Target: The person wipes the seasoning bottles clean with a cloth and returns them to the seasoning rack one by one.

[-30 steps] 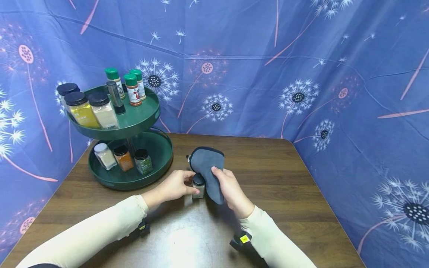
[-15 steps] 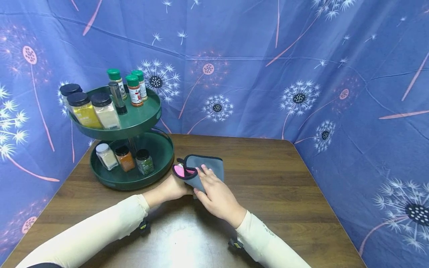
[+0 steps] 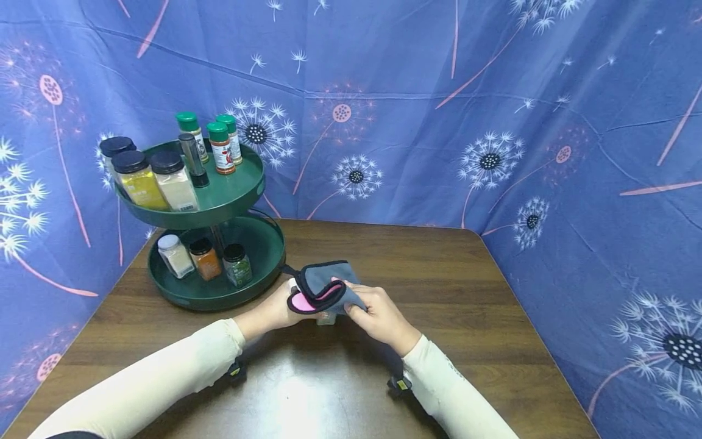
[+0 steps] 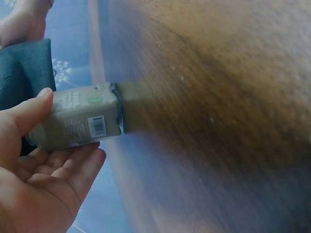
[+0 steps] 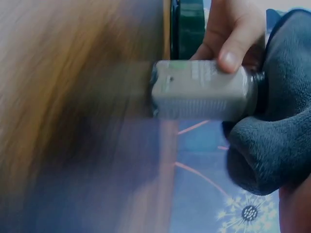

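Observation:
Near the table's middle, a small clear square spice jar (image 4: pixel 80 119) with greyish-brown contents and a barcode label stands upright. My left hand (image 3: pixel 276 310) holds it from the left, thumb on one side and fingers on the other. A grey cloth (image 3: pixel 329 277) with black edging and a pink underside is draped and folded over the jar's top. It covers most of the jar in the head view. In the right wrist view a bit of the dark lid (image 5: pixel 262 92) shows against the cloth. My right hand (image 3: pixel 378 311) grips the cloth from the right.
A green two-tier rack (image 3: pixel 214 216) stands at the back left. Its upper tier bears several jars and green-capped shakers; a white-capped jar (image 3: pixel 175 256), an orange jar (image 3: pixel 205 259) and a green-flecked jar (image 3: pixel 237 265) are below. A blue patterned curtain (image 3: pixel 411 122) hangs behind the wooden table (image 3: pixel 455 341).
The cloth has gone from hanging beside the jar to lying folded over its lid. My right hand pressed flat on it, then shifted right and gripped it. My left hand stayed on the jar.

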`<state>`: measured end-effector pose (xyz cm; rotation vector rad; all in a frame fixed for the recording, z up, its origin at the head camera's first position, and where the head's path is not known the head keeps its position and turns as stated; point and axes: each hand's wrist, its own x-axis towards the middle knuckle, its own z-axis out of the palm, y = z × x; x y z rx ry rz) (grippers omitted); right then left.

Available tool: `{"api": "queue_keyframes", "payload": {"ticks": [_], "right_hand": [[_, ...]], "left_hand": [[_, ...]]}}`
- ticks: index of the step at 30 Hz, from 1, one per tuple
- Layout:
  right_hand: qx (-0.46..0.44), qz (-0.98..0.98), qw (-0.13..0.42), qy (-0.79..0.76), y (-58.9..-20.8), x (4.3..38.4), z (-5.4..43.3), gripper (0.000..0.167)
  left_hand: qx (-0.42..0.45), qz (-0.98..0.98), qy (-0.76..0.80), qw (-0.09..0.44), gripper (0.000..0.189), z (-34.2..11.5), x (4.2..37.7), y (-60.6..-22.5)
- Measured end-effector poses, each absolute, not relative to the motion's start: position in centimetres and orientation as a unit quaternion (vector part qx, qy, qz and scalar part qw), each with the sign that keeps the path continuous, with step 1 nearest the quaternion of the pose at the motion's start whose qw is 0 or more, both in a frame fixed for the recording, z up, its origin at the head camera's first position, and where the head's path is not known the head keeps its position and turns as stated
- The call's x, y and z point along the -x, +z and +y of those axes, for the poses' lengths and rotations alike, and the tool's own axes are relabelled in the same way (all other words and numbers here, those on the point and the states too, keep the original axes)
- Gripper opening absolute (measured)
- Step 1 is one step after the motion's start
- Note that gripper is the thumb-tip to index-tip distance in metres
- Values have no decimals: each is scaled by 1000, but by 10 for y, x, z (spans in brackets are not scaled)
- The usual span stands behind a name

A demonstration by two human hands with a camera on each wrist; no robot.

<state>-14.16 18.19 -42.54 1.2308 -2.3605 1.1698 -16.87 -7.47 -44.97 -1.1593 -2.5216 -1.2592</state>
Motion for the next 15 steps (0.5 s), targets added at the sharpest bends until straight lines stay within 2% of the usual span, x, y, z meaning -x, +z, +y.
{"api": "queue_keyframes", "payload": {"ticks": [3, 8, 10, 15], "right_hand": [[-367, -829, 116, 407, -423, 140, 175, 16], [-307, -873, 121, 358, -413, 136, 159, 19], [-295, -896, 132, 306, -409, 132, 152, 23], [-298, -921, 147, 203, -403, 123, 139, 48]], "left_hand": [[342, -821, -457, -11, 57, -70, 170, -446], [297, -833, -465, -34, 51, -66, 169, -448], [296, -835, -462, -31, 53, -65, 169, -449], [317, -847, -426, 12, 61, -64, 170, -447]]}}
